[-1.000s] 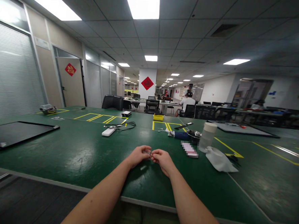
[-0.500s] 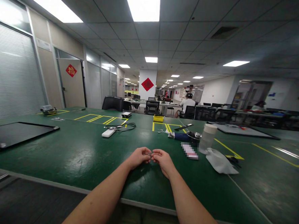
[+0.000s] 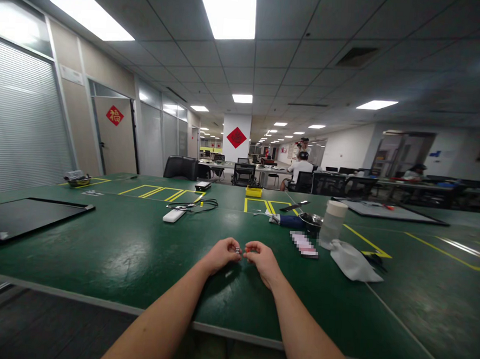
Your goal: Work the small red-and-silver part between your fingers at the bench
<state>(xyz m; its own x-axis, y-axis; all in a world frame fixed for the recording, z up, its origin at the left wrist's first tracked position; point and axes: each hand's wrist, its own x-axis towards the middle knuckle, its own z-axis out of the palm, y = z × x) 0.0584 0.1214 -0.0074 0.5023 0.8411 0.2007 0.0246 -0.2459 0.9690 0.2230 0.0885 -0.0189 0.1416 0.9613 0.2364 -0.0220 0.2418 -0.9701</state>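
My left hand (image 3: 221, 254) and my right hand (image 3: 261, 258) meet over the green table (image 3: 97, 246), fingers curled in a pinch. Between the fingertips sits a tiny metallic thing (image 3: 238, 250), too small to name. Both hands hover just above the table top, near its front edge.
To the right lie a crumpled white cloth (image 3: 351, 260), a translucent jar (image 3: 333, 222), a metal bowl (image 3: 311, 220) and a blurred card (image 3: 303, 243). A white remote (image 3: 173, 215) with black cables lies ahead left, a black tray (image 3: 22, 216) far left. People sit at desks behind.
Both hands stay pinched together on the small thing; they sit slightly lower in view, with the camera tilted up a little.
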